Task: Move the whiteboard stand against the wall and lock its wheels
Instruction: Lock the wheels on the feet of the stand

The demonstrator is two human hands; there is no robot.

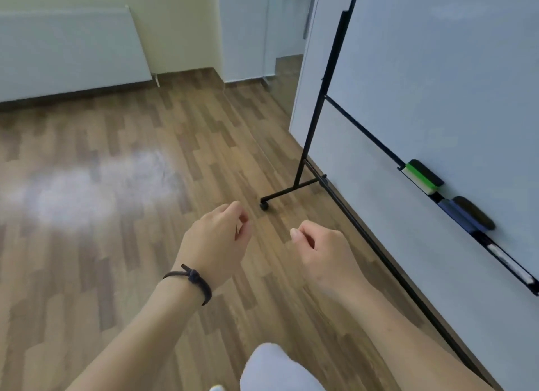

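Left fingers (243, 220): I see them curled loosely inward, tips near the thumb, clamped on nothing.
Right fingers (304, 234): also curled in, thumb tip forward, empty; no contact with anything.
Left hand (217, 241): it hovers over the floor, back toward me, a dark cord bracelet (194, 279) on the wrist.
Right hand (323, 253): level with the left, a clear gap between the two, and apart from the stand's low rail.
Knee (277, 367): a pale trouser leg shows at my bottom edge, between my forearms.
Stand (316, 122): black frame on my right, its upright leaning in my wide view; the low rail runs from the foot toward me along the wall side.
Foot bar: it juts out from the upright onto the floor and ends at a caster (264, 206), just ahead of my left hand. I cannot tell whether its lock is set.
Board (437, 84): white face filling my right side, bottom edge sloping down to the tray (495, 252).
Tray contents: a green eraser (423, 176), a dark blue eraser (466, 215), and a white marker (512, 266) near the lower end.
Wall (309, 69): pale panel close behind the stand; whether the frame touches it, I cannot tell.
Floor (116, 215): wood planks, wide open to my left and ahead, with a patch of glare.
Far edge: a radiator (70, 52) along the back wall, skirting below it.
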